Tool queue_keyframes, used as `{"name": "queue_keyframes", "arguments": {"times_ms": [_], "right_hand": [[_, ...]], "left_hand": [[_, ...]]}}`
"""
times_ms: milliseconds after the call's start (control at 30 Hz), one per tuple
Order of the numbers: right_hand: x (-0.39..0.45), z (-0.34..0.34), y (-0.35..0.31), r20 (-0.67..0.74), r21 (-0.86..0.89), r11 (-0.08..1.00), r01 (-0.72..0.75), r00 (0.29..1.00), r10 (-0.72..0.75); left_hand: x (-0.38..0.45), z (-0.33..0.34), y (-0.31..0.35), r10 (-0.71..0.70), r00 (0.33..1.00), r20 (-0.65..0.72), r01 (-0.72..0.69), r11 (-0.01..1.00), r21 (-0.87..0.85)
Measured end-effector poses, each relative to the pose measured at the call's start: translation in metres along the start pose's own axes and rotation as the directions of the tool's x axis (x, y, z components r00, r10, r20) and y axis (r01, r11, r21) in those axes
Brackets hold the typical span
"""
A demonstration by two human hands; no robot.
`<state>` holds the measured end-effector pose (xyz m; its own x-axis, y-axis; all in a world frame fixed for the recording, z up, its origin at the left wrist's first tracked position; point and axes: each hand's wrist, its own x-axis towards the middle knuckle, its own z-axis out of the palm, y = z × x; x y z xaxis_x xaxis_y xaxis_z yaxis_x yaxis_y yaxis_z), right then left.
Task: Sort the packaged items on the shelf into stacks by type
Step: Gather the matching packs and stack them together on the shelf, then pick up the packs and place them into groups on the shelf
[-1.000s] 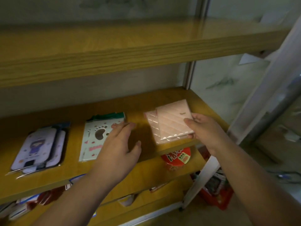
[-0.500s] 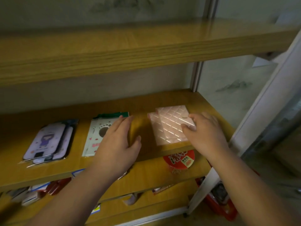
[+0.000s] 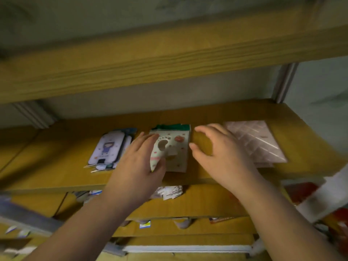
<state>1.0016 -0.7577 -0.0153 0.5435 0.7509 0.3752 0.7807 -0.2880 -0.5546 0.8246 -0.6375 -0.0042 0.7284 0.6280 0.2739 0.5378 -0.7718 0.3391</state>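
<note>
Three stacks lie on the middle wooden shelf [image 3: 56, 166]. Purple cartoon-figure packets [image 3: 109, 147] are on the left, white paw-print packets [image 3: 177, 147] with a green top edge in the middle, and pink quilted packets [image 3: 258, 142] on the right. My left hand [image 3: 139, 161] pinches the left edge of the top paw-print packet, which curls up between thumb and fingers. My right hand [image 3: 222, 157] hovers with curved, spread fingers over bare shelf between the paw-print stack and the pink stack, holding nothing.
The upper shelf board [image 3: 169, 59] hangs close above. The shelf below holds a white quilted packet [image 3: 169, 192] and other small items. A white upright post [image 3: 286, 81] stands at the back right, and red packaging [image 3: 301, 193] lies lower right.
My right hand has let go of the pink packets, which now lie flat on the shelf, and moved left. My left hand has reached onto the paw-print stack and taken its left edge.
</note>
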Motion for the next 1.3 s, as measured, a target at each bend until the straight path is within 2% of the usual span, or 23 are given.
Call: {"name": "queue_keyframes", "arguments": {"times_ms": [400,600,800,1033,1300], "right_hand": [[0.003,0.081,-0.128,0.086,0.081,0.981,0.177,0.979,-0.184],[-0.014,0.146,-0.228,0.160,0.145,0.960,0.241,0.951,-0.263],[-0.042,0.203,-0.345,0.180,0.192,0.928,0.320,0.918,-0.353],[-0.071,0.274,-0.462,0.176,0.249,0.893,0.374,0.890,-0.422],[-0.067,0.335,-0.545,0.247,0.263,0.881,0.393,0.855,-0.455]], "left_hand": [[-0.064,-0.073,-0.106,-0.126,0.984,-0.130,0.130,0.991,0.022],[-0.125,-0.126,-0.194,-0.199,0.964,-0.176,0.194,0.980,-0.047],[-0.202,-0.194,-0.283,-0.215,0.950,-0.226,0.218,0.976,-0.012],[-0.271,-0.256,-0.389,-0.325,0.891,-0.317,0.343,0.939,0.000],[-0.307,-0.288,-0.477,-0.398,0.841,-0.365,0.404,0.912,-0.064]]}}
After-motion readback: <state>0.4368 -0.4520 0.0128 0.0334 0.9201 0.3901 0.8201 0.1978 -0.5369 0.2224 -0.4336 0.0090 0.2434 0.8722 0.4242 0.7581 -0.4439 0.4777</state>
